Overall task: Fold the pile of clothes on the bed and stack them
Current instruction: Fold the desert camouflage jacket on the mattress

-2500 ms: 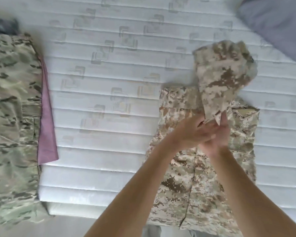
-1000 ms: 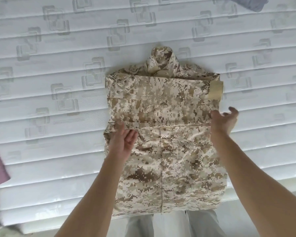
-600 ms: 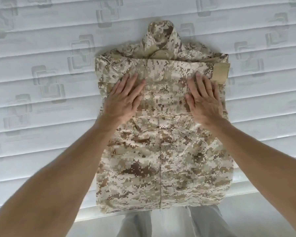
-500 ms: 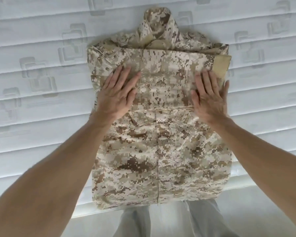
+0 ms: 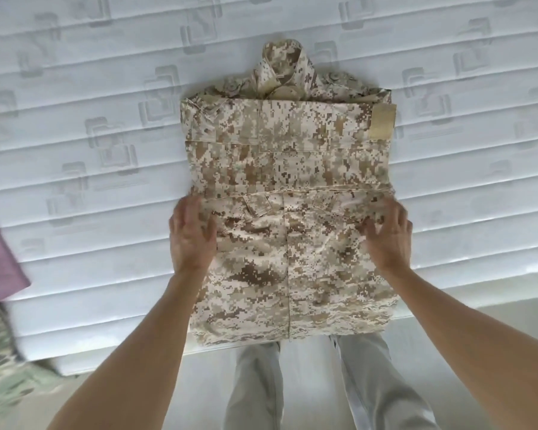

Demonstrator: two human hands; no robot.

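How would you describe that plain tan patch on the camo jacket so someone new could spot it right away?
Start at the white quilted mattress, then find the tan digital-camouflage jacket lying flat on it, collar pointing away. The plain tan rectangular patch sits at the jacket's far right corner, the only solid, unpatterned piece amid the pixelated camouflage.

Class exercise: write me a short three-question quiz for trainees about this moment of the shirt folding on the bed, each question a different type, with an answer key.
1. True or false: the camouflage shirt lies with its collar pointing away from the person.
2. Where is the left hand? A) on the collar B) at the shirt's left edge C) on the pink cloth
3. Fill in: the right hand rests at the shirt's ____ edge, fingers straight.

Key: 1 true; 2 B; 3 right.
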